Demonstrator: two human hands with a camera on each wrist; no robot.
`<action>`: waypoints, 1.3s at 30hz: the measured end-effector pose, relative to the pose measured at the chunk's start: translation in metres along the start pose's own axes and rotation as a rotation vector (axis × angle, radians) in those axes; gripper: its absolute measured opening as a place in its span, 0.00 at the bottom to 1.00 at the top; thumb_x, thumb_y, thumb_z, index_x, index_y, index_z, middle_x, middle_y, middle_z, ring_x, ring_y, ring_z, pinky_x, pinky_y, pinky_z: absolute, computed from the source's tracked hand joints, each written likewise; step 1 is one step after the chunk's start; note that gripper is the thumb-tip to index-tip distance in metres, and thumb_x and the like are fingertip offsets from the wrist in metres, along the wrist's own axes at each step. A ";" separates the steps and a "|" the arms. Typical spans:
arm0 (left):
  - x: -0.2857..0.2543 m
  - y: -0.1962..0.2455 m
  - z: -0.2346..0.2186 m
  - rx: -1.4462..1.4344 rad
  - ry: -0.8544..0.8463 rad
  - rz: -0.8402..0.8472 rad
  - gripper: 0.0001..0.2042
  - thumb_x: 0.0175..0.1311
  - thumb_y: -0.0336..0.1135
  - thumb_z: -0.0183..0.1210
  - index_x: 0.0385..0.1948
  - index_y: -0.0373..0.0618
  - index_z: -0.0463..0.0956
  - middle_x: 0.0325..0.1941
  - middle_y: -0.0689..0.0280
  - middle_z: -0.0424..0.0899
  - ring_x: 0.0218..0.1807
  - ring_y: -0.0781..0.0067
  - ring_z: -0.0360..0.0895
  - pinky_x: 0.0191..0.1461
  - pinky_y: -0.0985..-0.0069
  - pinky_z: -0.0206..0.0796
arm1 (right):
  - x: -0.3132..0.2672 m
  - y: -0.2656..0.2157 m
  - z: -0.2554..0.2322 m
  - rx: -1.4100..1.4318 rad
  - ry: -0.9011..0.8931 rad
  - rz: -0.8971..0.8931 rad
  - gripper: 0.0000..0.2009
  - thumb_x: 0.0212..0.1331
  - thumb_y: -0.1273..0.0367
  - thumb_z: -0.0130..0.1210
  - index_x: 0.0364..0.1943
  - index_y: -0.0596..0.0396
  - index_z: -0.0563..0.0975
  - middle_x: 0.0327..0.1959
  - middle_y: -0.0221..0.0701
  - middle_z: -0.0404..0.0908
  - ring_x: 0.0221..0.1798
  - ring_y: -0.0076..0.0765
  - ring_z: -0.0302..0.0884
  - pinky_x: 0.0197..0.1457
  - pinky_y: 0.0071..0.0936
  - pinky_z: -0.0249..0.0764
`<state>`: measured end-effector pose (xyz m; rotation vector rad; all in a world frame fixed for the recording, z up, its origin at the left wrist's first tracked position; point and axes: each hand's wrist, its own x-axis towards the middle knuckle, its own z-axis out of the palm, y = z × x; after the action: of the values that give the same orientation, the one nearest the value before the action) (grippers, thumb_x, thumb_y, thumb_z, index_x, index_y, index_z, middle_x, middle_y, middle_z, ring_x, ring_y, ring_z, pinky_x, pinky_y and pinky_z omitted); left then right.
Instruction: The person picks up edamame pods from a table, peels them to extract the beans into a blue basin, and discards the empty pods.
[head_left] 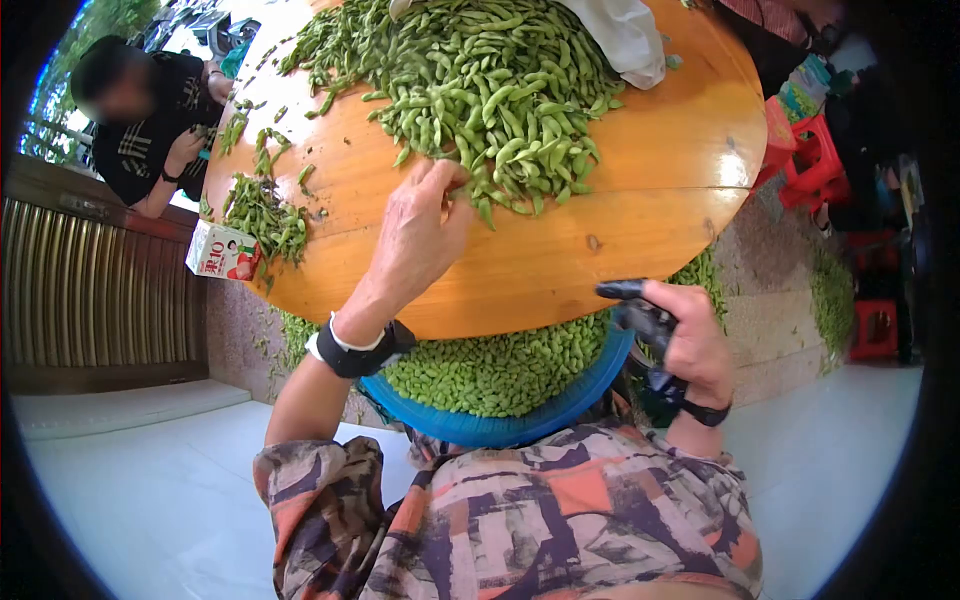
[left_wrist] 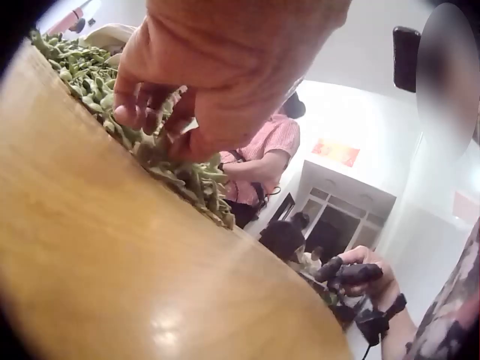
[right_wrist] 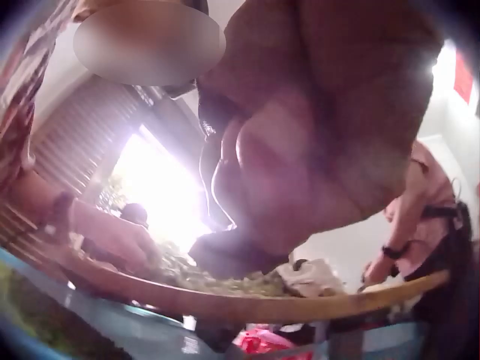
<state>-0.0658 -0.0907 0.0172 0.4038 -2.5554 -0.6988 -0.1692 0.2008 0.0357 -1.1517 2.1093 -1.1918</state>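
My left hand (head_left: pixel 420 235) is at the near edge of a heap of green pods (head_left: pixel 505 110) on the wooden table (head_left: pixel 520 280). In the left wrist view, the curled fingers of that hand (left_wrist: pixel 199 90) grip among the pods (left_wrist: pixel 90 86), partly hiding what they hold. My right hand (head_left: pixel 692 335), with black coverings on two digits, hovers beside the table's near right edge, with nothing visible held. In the right wrist view it looms large and dark (right_wrist: pixel 300 150). A blue basket (head_left: pixel 500 430) of shelled green beans (head_left: pixel 480 375) sits below the table edge.
A drink carton (head_left: pixel 222 252) stands at the table's left edge beside withered pods (head_left: pixel 268 222). White cloth (head_left: pixel 625 45) lies over the heap's far right. Someone in black (head_left: pixel 150 120) sits at the left; red stools (head_left: pixel 815 165) stand at the right.
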 end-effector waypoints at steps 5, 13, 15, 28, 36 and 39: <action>-0.031 0.031 -0.007 -0.871 -0.346 -0.422 0.07 0.69 0.29 0.54 0.43 0.34 0.76 0.24 0.66 0.79 0.24 0.80 0.75 0.26 0.82 0.67 | 0.031 -0.024 0.047 0.320 0.075 0.166 0.12 0.61 0.71 0.56 0.48 0.55 0.81 0.19 0.26 0.73 0.20 0.19 0.67 0.24 0.21 0.62; -0.062 0.050 0.005 -1.079 -0.323 -0.527 0.06 0.68 0.30 0.58 0.37 0.35 0.76 0.25 0.66 0.81 0.21 0.83 0.74 0.23 0.86 0.65 | 0.037 -0.011 0.063 1.003 -0.052 0.215 0.15 0.69 0.71 0.44 0.54 0.64 0.75 0.18 0.19 0.69 0.18 0.12 0.60 0.19 0.13 0.56; -0.064 0.054 0.009 -1.030 -0.280 -0.497 0.06 0.68 0.30 0.58 0.37 0.36 0.76 0.25 0.67 0.81 0.22 0.84 0.74 0.23 0.86 0.65 | 0.036 -0.009 0.062 1.000 -0.060 0.218 0.15 0.69 0.71 0.43 0.54 0.65 0.74 0.18 0.20 0.68 0.17 0.12 0.59 0.19 0.13 0.56; -0.072 0.054 0.014 -1.185 -0.365 -0.649 0.04 0.66 0.29 0.60 0.32 0.39 0.76 0.21 0.66 0.81 0.18 0.83 0.72 0.19 0.84 0.60 | 0.029 -0.009 0.061 0.987 -0.074 0.198 0.11 0.67 0.71 0.48 0.46 0.66 0.76 0.18 0.20 0.68 0.17 0.11 0.60 0.19 0.13 0.54; -0.086 0.051 0.024 -1.801 -0.492 -0.733 0.08 0.63 0.31 0.62 0.38 0.37 0.76 0.20 0.66 0.78 0.16 0.79 0.69 0.19 0.81 0.58 | 0.026 -0.006 0.052 1.194 -0.215 0.206 0.11 0.66 0.69 0.49 0.43 0.64 0.78 0.18 0.20 0.70 0.16 0.12 0.61 0.18 0.13 0.54; -0.079 0.061 0.018 -1.324 -0.424 -0.638 0.07 0.63 0.31 0.64 0.36 0.43 0.75 0.18 0.69 0.76 0.18 0.84 0.71 0.19 0.85 0.56 | 0.026 -0.012 0.050 1.093 -0.140 0.219 0.09 0.64 0.72 0.51 0.43 0.61 0.79 0.19 0.20 0.71 0.17 0.12 0.62 0.19 0.13 0.55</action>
<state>-0.0166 -0.0020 0.0087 0.5905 -1.6292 -2.6164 -0.1422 0.1522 0.0203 -0.4465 1.0908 -1.7166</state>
